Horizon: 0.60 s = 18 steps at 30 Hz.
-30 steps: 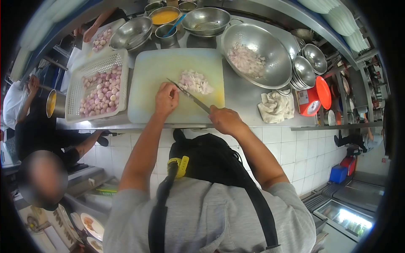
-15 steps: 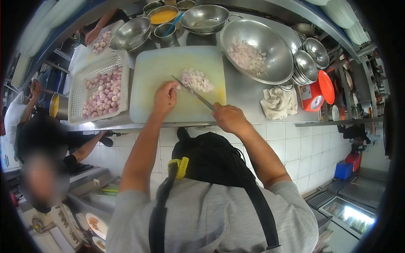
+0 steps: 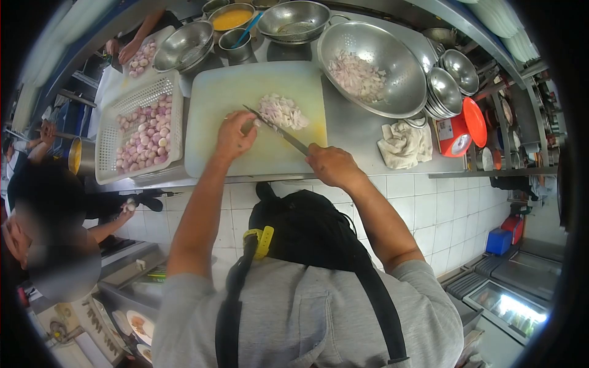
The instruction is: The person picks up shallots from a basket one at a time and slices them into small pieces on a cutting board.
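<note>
My right hand [image 3: 333,165] grips the handle of a kitchen knife [image 3: 283,135], whose blade points up and left across the cutting board [image 3: 211,98]. Beside the blade's tip end is my left hand [image 3: 235,137], low over the board, with a gap between thumb and fingers. A small pale shallot piece shows between its fingertips and the blade; no firm hold on it is visible. Chopped shallots [image 3: 282,112] lie in a loose heap just beyond the knife.
Left of the board, a white plastic basket [image 3: 107,138] contains peeled shallots [image 3: 147,136]. A large steel colander [image 3: 402,73] with chopped shallots stands at right, near a crumpled cloth [image 3: 405,145] and red scale [image 3: 455,138]. Another person's hands [image 3: 127,51] are at far left.
My left hand has turned and its fingers have loosened beside the blade. The knife has shifted slightly up and left in the view. The person at lower left has moved.
</note>
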Tool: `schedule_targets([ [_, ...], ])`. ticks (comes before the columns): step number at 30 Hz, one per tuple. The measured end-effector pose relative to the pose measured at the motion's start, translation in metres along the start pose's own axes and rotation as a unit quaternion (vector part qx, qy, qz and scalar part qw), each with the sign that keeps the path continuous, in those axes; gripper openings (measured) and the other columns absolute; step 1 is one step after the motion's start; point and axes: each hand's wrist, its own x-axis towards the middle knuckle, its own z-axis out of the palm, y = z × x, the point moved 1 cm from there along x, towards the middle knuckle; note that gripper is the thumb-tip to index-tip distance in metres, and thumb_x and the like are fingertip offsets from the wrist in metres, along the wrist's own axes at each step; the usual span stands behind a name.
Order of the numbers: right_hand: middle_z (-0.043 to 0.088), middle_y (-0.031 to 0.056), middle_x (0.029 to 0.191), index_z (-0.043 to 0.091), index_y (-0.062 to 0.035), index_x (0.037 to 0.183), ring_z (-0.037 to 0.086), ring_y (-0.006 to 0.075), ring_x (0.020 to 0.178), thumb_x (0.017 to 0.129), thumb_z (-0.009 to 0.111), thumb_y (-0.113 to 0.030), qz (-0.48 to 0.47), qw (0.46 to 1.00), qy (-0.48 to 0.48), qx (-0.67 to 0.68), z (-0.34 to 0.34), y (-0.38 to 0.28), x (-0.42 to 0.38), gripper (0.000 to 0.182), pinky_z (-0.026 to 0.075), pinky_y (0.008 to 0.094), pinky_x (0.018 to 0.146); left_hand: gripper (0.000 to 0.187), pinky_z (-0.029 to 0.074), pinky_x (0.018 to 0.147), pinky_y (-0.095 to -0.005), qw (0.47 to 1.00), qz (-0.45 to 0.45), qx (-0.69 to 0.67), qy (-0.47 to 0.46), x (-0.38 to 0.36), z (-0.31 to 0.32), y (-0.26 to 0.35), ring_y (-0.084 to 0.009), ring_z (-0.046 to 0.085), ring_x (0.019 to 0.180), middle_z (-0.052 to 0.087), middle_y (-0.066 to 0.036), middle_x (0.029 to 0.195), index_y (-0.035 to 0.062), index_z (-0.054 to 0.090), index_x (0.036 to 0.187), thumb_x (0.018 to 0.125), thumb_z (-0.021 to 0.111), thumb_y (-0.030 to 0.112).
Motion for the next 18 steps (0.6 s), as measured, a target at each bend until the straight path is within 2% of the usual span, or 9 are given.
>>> schedule_targets([
  [2,0.074,0.0217,0.100,0.060,-0.0038,0.113,0.070,0.0423,0.105,0.107,0.052,-0.029,0.002,1.000,-0.003,0.005,-0.001,0.001,0.001,0.027,0.052,0.0544,0.092,0.027,0.051,0.092,-0.0468,1.000,-0.008,0.021,0.013,0.000,0.005,0.006,-0.0346,0.066,0.101,0.070,-0.011,0.101,0.0084,0.073,0.106,0.080,0.078,0.014],
  [7,0.074,0.0210,0.099,0.061,-0.0043,0.112,0.069,0.0427,0.104,0.107,0.052,-0.030,-0.005,1.000,0.001,0.008,-0.002,0.003,0.001,0.027,0.052,0.0555,0.092,0.025,0.049,0.088,-0.0465,0.998,-0.052,0.043,-0.003,0.001,0.009,0.009,-0.0344,0.066,0.098,0.070,-0.010,0.097,0.0095,0.072,0.102,0.080,0.080,0.015],
  [11,0.072,0.0223,0.093,0.060,-0.0046,0.110,0.068,0.0453,0.096,0.107,0.054,-0.033,-0.017,0.999,0.022,0.033,0.003,0.012,0.002,0.029,0.051,0.0573,0.087,0.022,0.050,0.087,-0.0472,0.996,-0.062,0.061,-0.010,0.002,0.008,0.013,-0.0343,0.066,0.095,0.070,-0.010,0.094,0.0103,0.072,0.100,0.080,0.079,0.015],
  [18,0.071,0.0229,0.093,0.060,-0.0041,0.110,0.068,0.0449,0.097,0.106,0.054,-0.032,-0.016,0.999,0.030,0.032,0.007,0.010,0.000,0.029,0.051,0.0571,0.086,0.018,0.053,0.076,-0.0447,0.994,-0.100,0.037,0.020,-0.001,0.017,0.018,-0.0324,0.068,0.084,0.070,-0.010,0.089,0.0098,0.070,0.099,0.082,0.077,0.013],
])
